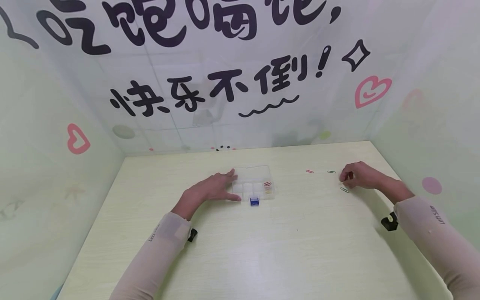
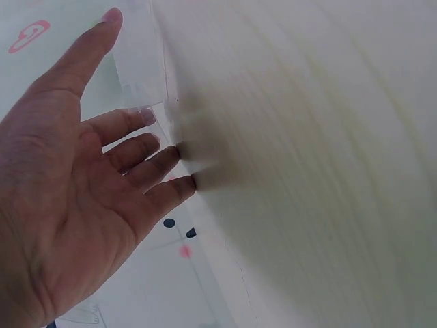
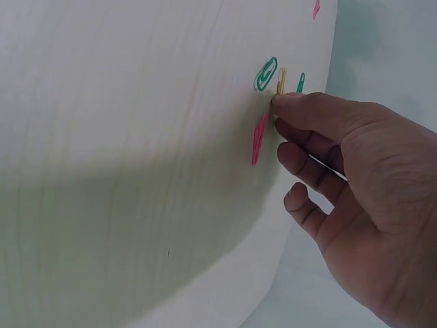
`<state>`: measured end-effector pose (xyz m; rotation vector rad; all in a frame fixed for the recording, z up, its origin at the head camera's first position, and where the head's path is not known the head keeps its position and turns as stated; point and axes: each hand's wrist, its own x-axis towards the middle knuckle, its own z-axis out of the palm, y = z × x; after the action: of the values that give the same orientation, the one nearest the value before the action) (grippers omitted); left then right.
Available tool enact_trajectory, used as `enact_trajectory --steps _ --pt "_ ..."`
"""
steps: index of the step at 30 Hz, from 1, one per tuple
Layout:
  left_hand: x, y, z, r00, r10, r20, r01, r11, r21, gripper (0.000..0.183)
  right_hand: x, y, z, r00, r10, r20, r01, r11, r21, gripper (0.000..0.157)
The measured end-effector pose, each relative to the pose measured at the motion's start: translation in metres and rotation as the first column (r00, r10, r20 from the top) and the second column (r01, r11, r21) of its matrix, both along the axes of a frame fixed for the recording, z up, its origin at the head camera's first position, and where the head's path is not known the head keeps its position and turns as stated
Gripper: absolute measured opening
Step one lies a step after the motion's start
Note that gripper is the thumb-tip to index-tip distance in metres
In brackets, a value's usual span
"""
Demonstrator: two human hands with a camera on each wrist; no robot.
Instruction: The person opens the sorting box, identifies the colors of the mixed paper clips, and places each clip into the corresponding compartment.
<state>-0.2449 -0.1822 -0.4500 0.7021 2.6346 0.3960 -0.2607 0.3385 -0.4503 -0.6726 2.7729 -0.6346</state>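
A clear plastic compartment box lies with its lid raised back on the table. My left hand rests at its left side, fingers spread, thumb near the front corner and fingertips along the edge. Red paper clips and yellow paper clips sit in its right-hand compartments. Further right, my right hand pinches a yellow paper clip between thumb and index finger, close over the table. Beside those fingertips lie a green paper clip, a red paper clip and another green one, partly hidden.
A blue clasp shows at the box's front edge. Between box and right hand lies a red paper clip. A printed back wall and side walls bound the pale wooden table. Each wrist wears a black mount.
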Motion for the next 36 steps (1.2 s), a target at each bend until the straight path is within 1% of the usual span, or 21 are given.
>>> enact_trajectory --steps 5,9,18,26,29,36 --pt "-0.001 0.000 0.000 1.000 0.001 0.001 -0.001 1.000 0.004 0.098 -0.002 0.000 -0.001 0.998 -0.038 0.048 0.037 0.999 0.019 0.009" --pt "0.000 0.000 0.000 1.000 0.000 0.000 0.000 1.000 0.006 0.098 -0.002 0.000 -0.003 0.998 -0.039 0.052 0.038 0.999 0.018 0.007" --pt "0.001 0.000 0.001 1.000 0.001 -0.001 -0.001 1.000 0.005 0.098 0.001 -0.003 -0.006 0.999 -0.031 -0.008 0.031 0.999 -0.010 0.009" --pt "0.001 0.000 0.001 1.000 0.004 0.006 -0.004 1.000 0.008 0.099 0.004 -0.011 -0.002 0.999 -0.045 -0.021 0.045 0.998 -0.035 0.009" --pt "0.001 0.001 0.001 1.000 0.003 0.007 -0.003 1.000 0.006 0.098 0.006 -0.016 0.001 0.999 -0.034 -0.037 0.032 0.998 -0.045 0.010" --pt "0.001 0.001 0.002 1.000 0.004 0.004 -0.004 1.000 0.010 0.098 0.006 -0.030 0.005 0.991 0.026 -0.134 -0.033 0.998 -0.047 0.016"
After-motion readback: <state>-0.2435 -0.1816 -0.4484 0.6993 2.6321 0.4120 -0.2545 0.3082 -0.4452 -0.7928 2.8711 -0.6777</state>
